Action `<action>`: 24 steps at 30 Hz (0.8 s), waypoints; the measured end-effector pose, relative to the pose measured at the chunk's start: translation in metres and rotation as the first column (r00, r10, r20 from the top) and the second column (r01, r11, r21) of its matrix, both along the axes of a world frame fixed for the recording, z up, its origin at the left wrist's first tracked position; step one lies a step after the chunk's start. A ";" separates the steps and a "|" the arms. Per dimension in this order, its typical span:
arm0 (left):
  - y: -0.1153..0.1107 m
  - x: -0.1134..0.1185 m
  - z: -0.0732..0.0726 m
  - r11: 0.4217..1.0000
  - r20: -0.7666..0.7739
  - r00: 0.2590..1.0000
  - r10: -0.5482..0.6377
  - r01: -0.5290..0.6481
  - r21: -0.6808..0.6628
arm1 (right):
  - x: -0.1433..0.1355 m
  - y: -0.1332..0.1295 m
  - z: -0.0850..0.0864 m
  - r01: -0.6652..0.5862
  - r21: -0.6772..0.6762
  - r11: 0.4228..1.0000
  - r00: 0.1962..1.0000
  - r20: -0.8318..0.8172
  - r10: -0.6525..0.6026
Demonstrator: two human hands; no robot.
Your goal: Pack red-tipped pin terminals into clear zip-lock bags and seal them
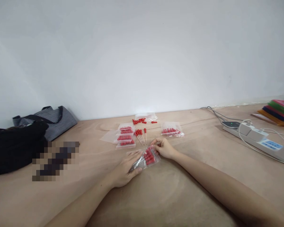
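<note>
A clear zip bag [141, 162] lies at a slant on the table, with several red-capped droppers [149, 155] inside it. My left hand [126, 167] holds the bag's left end, fingers over the far side and thumb along the near side. At the upper right corner, my right hand [163, 148] pinches the bag's edge between thumb and fingers. Just beyond the hands, several loose droppers [140, 136] with red rubber bulbs and thin pale stems lie side by side. Filled zip bags [125, 138] overlap in a stack to their left.
Loose red rubber bulbs [139, 120] lie near the wall beside a flat clear bag [145, 116]. More filled bags [172, 130] are at the right. A power strip [257, 140] with cables and coloured sheets [279, 112] sit far right. A striped bag [59, 121] and black cloth [16, 151] occupy the left.
</note>
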State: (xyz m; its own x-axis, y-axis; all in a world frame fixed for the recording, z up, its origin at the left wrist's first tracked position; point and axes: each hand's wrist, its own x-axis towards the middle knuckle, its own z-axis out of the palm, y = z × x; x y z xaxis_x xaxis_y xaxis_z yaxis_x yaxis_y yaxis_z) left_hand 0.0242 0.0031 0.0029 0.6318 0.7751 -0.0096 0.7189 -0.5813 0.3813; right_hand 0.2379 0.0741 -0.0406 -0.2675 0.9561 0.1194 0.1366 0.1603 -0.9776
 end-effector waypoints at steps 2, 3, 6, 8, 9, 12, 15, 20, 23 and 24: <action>0.000 0.000 0.000 1.000 -0.009 1.000 -0.016 0.016 0.006 | 0.000 0.000 -0.004 0.038 0.141 0.989 0.998 0.035 -0.043; 0.000 0.000 0.000 1.000 -0.009 1.000 -0.022 0.022 0.009 | 0.000 0.000 -0.006 0.033 0.178 0.983 0.998 0.040 -0.041; 0.000 -0.002 -0.002 1.000 0.003 1.000 -0.020 0.020 0.020 | 0.003 0.001 -0.009 -0.050 0.162 0.986 0.999 0.009 0.049; 0.000 -0.002 -0.003 1.000 0.012 1.000 -0.015 0.015 0.021 | 0.005 0.002 -0.007 -0.112 0.132 0.985 0.993 -0.025 0.116; 0.001 -0.002 -0.003 1.000 0.014 1.000 -0.017 0.017 0.020 | 0.007 0.001 -0.006 -0.137 0.120 0.983 0.989 -0.038 0.142; 0.002 -0.002 -0.005 0.999 -0.001 1.000 -0.029 0.029 0.026 | 0.010 0.000 0.000 -0.208 0.052 0.977 0.977 -0.040 0.210; 0.002 -0.002 -0.006 0.998 -0.021 0.999 -0.034 0.035 0.043 | 0.011 0.000 0.004 -0.248 -0.040 0.968 0.969 -0.025 0.247; 0.002 -0.001 -0.005 0.997 -0.035 0.998 -0.052 0.053 0.051 | 0.009 0.002 0.005 -0.159 -0.100 0.982 0.987 -0.005 0.160; 0.001 -0.001 -0.004 0.997 -0.037 0.998 -0.052 0.054 0.053 | 0.008 0.000 0.007 -0.145 -0.059 0.988 0.989 0.006 0.146; 0.001 -0.001 -0.003 0.997 -0.037 0.998 -0.051 0.052 0.052 | 0.008 0.000 0.008 -0.165 -0.068 0.984 0.986 0.007 0.165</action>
